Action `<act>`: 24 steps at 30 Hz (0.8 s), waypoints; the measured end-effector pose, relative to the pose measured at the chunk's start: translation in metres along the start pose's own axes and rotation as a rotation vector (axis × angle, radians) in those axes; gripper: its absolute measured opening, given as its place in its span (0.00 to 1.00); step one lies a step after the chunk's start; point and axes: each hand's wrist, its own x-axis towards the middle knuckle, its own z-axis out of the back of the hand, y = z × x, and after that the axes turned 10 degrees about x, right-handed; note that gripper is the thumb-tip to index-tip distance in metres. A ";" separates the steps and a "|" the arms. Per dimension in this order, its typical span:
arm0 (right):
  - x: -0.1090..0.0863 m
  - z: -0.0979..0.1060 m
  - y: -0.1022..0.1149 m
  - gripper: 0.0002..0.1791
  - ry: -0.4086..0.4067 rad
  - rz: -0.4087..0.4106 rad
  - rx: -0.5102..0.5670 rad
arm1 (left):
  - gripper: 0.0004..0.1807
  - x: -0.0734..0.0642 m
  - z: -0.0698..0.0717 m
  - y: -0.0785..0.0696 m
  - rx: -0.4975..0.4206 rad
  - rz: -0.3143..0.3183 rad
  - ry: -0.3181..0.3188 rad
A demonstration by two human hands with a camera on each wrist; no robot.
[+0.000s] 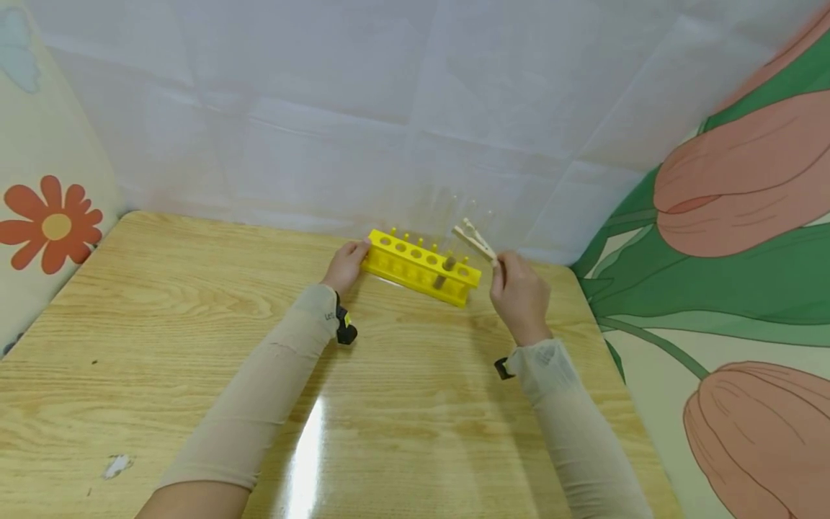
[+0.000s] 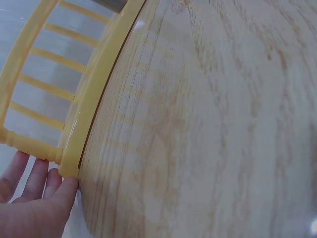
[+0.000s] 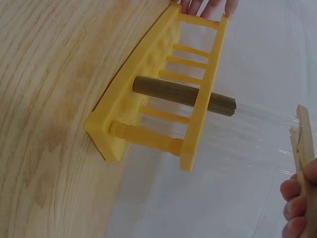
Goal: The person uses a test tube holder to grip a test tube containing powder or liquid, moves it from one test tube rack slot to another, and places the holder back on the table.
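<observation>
- A yellow plastic test-tube rack (image 1: 423,265) stands at the far side of the table, right of the middle; its long axis slants from far left to near right, row of round holes facing up.
- A dark grey-brown cylindrical column (image 3: 168,90) stands upright in the rack's fifth hole from the left, passing through the top plate towards the base.
- Clear tube shapes (image 3: 267,115) rise above the rack's right half; their outlines nearly vanish against the white, and I cannot tell how many there are.
- The left hand (image 1: 346,268) grips the rack's left end, thumb and fingers bent close about it.
- The right hand (image 1: 522,295) pinches a pale wooden spring clip (image 3: 305,134), fingers curled. The clip points far left, tips parted; whether it touches a tube is unclear.
- The left wrist view cuts off the rack's right end.
- The glossy wood-grain table (image 1: 415,404) carries a bright reflection and a pale worn patch (image 1: 117,466) near left.
- Creased white sheeting (image 1: 292,108) hangs beyond; a tulip-printed panel (image 1: 739,187) stands right, a panel with a red-orange flower (image 1: 52,231) left.
</observation>
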 end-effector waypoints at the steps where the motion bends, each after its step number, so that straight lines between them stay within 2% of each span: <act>1: -0.001 -0.001 0.000 0.08 0.003 0.001 -0.003 | 0.33 0.000 0.000 0.000 0.001 -0.001 -0.002; 9: -0.005 -0.007 -0.004 0.07 0.045 -0.027 -0.019 | 0.34 0.001 -0.001 0.002 -0.006 -0.005 0.008; 24: -0.015 -0.022 -0.009 0.07 0.061 -0.039 -0.014 | 0.32 0.002 -0.002 0.001 0.014 -0.004 -0.009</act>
